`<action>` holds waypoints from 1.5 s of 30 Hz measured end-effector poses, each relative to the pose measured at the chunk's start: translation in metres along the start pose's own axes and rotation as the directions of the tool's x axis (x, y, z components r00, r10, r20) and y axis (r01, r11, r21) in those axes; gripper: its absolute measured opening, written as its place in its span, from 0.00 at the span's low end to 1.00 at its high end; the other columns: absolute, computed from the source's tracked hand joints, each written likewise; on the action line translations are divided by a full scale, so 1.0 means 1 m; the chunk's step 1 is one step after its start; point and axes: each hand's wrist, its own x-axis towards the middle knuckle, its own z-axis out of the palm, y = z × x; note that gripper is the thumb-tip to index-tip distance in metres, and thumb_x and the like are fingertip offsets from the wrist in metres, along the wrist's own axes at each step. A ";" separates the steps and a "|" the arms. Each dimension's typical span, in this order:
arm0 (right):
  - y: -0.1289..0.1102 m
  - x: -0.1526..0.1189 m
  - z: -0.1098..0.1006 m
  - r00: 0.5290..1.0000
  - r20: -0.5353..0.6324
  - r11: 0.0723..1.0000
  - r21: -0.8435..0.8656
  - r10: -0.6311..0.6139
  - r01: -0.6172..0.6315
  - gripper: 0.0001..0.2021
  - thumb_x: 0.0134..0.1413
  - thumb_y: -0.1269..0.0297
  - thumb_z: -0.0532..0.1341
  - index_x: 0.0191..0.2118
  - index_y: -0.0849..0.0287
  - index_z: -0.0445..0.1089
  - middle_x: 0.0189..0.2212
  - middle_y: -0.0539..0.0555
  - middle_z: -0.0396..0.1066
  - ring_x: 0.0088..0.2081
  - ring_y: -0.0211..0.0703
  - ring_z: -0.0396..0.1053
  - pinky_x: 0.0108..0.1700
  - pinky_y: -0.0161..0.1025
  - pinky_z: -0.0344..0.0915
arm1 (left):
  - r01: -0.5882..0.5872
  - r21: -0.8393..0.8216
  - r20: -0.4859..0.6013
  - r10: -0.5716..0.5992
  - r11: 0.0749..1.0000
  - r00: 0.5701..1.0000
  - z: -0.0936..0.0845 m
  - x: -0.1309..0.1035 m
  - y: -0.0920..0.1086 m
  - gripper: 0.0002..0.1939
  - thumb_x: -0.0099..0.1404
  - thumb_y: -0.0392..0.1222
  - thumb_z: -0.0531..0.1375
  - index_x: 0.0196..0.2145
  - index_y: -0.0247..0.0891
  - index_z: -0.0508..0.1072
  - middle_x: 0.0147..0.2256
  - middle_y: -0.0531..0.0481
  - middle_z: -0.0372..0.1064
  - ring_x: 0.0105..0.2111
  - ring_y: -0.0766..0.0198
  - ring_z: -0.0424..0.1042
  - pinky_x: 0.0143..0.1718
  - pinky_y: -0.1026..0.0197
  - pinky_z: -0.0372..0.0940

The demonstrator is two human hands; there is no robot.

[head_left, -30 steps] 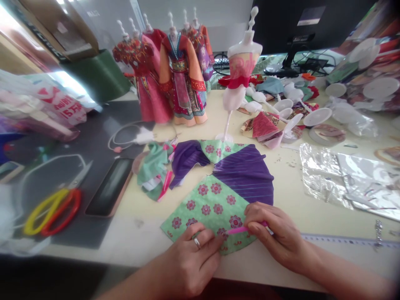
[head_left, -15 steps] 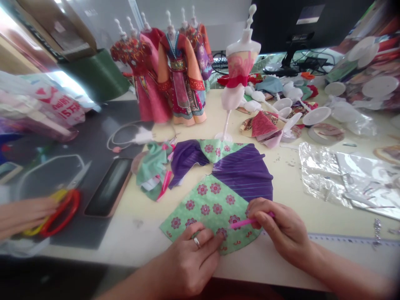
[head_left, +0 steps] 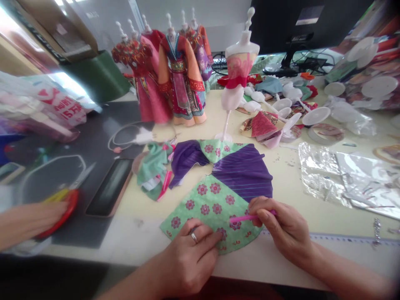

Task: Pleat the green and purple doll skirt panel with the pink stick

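A green fabric panel with pink-grey flowers (head_left: 200,202) lies on the table, joined to purple striped fabric (head_left: 242,175) on its far side. My left hand (head_left: 190,256), a ring on one finger, presses the flowered fabric down. Its fingers are bent close together, and the thumb is hidden. In my right hand (head_left: 276,223) a slim pink pen-like stick (head_left: 243,218) is pinched between thumb and fingers. Its pale tip points left, over a flower; whether it touches the cloth I cannot tell.
Another person's hand (head_left: 37,218) is at red and yellow scissors (head_left: 64,208) on the left. A phone (head_left: 109,187), a dress form (head_left: 240,62), dressed doll forms (head_left: 179,79), plastic bags (head_left: 346,175) and a ruler (head_left: 331,238) lie or stand around. Bunched green cloth (head_left: 153,168) sits left.
The pink stick has shifted slightly up and is more level. My left hand has slid a little left. At the left edge, the other person's hand has moved over the scissor handles.
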 end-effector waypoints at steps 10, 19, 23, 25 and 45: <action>-0.003 -0.003 -0.004 0.997 -0.013 0.996 0.054 -0.074 0.075 0.10 0.66 0.65 0.50 0.45 0.56 0.68 0.25 0.49 0.65 0.28 0.38 0.66 0.31 0.38 0.67 | 0.353 -0.369 -0.145 -0.428 0.860 0.892 -0.007 0.013 0.002 0.06 0.63 0.29 0.56 0.34 0.36 0.72 0.30 0.49 0.73 0.32 0.62 0.67 0.38 0.56 0.62; -0.017 0.004 -0.011 0.972 0.077 0.969 0.126 -0.221 0.211 0.13 0.66 0.63 0.48 0.45 0.57 0.68 0.25 0.53 0.65 0.29 0.42 0.66 0.36 0.45 0.69 | 0.537 -0.513 -0.134 -0.680 0.670 0.721 -0.002 0.027 -0.002 0.07 0.65 0.36 0.57 0.33 0.37 0.76 0.30 0.49 0.74 0.32 0.62 0.70 0.39 0.57 0.65; -0.016 0.004 -0.012 0.961 0.123 0.967 0.088 -0.247 0.238 0.12 0.66 0.64 0.48 0.44 0.59 0.68 0.27 0.54 0.66 0.31 0.42 0.66 0.36 0.44 0.69 | 0.535 -0.514 -0.146 -0.683 0.670 0.716 0.002 0.026 -0.002 0.07 0.64 0.35 0.58 0.33 0.38 0.76 0.30 0.50 0.74 0.32 0.62 0.71 0.39 0.57 0.65; -0.014 0.003 -0.011 0.957 0.141 0.966 0.085 -0.253 0.243 0.12 0.66 0.65 0.48 0.44 0.60 0.67 0.27 0.54 0.66 0.32 0.42 0.66 0.37 0.44 0.69 | 0.537 -0.518 -0.146 -0.687 0.666 0.712 0.003 0.026 -0.002 0.07 0.64 0.35 0.58 0.32 0.38 0.76 0.30 0.50 0.74 0.32 0.62 0.71 0.39 0.57 0.65; -0.008 0.001 -0.009 0.952 0.133 0.961 0.070 -0.275 0.268 0.11 0.64 0.68 0.50 0.45 0.62 0.67 0.28 0.54 0.66 0.32 0.42 0.66 0.37 0.44 0.68 | 0.562 -0.518 -0.109 -0.701 0.645 0.705 0.008 0.023 -0.004 0.06 0.64 0.34 0.58 0.33 0.38 0.75 0.30 0.52 0.74 0.33 0.64 0.70 0.41 0.58 0.63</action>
